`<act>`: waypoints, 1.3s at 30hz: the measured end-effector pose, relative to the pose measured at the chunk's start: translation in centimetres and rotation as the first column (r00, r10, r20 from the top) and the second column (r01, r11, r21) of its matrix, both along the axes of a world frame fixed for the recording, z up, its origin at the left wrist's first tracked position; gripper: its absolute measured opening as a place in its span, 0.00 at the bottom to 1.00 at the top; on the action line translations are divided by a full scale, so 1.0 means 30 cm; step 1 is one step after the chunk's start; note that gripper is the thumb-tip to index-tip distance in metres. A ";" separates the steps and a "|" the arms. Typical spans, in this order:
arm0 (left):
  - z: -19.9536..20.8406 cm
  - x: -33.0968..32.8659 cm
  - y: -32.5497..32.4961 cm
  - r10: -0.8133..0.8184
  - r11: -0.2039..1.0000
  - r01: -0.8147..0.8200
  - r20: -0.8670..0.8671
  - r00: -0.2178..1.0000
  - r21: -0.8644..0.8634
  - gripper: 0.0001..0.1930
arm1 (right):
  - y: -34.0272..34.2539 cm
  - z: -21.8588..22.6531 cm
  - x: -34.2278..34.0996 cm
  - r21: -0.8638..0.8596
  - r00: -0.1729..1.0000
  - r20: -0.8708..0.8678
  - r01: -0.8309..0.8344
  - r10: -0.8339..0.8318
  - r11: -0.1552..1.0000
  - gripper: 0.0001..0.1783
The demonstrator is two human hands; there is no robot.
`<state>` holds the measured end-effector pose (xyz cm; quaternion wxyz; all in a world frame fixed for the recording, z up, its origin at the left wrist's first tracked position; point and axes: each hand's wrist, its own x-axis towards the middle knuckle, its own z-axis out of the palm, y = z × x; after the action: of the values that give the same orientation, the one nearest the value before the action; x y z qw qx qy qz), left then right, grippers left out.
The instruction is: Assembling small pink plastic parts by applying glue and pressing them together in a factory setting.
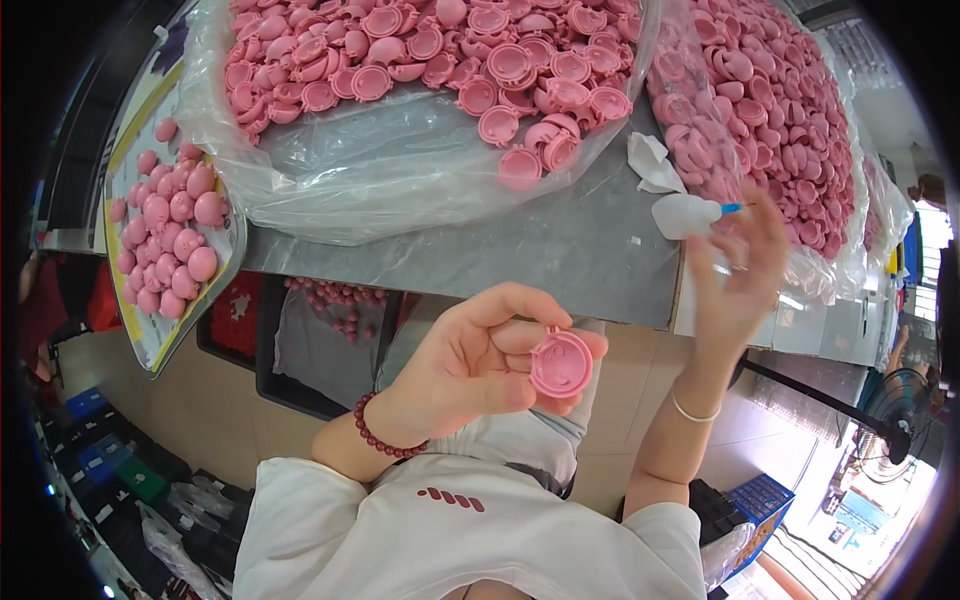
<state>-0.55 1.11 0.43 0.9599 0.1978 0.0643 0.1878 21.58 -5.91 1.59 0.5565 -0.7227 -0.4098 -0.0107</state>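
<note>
In my left hand [470,365] is a small round pink plastic half-shell [561,365], its hollow side facing up, pinched between thumb and fingers. A beaded bracelet circles that wrist. My right hand [740,265] is blurred by motion beside a white squeeze bottle [683,216] with a blue needle tip. The thumb and fingers there look spread apart around the bottle's tip end; whether they touch it is unclear. The bottle lies on the grey table [590,265], close to a crumpled white tissue [654,163].
Loose pink half-shells [510,62] lie heaped on a clear plastic bag [350,190] at the back. Another bagged heap [770,110] stands at the right. On the left, a tray [160,345] carries closed pink balls. Below the table edge sits a dark bin [300,395]. A fan [897,415] is at far right.
</note>
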 end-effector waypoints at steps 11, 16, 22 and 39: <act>0.002 -0.008 -0.003 0.403 0.518 -0.229 0.001 0.915 0.824 0.20 | -0.047 0.094 0.404 -0.457 0.767 0.639 0.321 0.056 0.830 0.25; 0.000 -0.001 -0.002 0.318 0.714 -0.233 -0.010 0.948 0.661 0.19 | -0.068 0.100 0.410 -0.355 0.857 0.513 0.272 -0.057 0.894 0.19; -0.017 -0.005 0.012 0.136 0.938 -0.115 -0.045 0.990 0.326 0.21 | -0.102 0.104 0.296 -0.403 0.935 0.328 0.270 -0.137 0.874 0.15; -0.003 0.013 0.009 0.138 0.955 -0.087 -0.165 0.977 0.283 0.24 | -0.145 0.083 0.042 -0.550 0.945 0.257 -0.027 0.200 0.835 0.17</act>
<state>-0.15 1.37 0.35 0.9009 0.3412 0.1368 0.2306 22.84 -10.26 4.07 0.2603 -0.8133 -0.5196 0.0273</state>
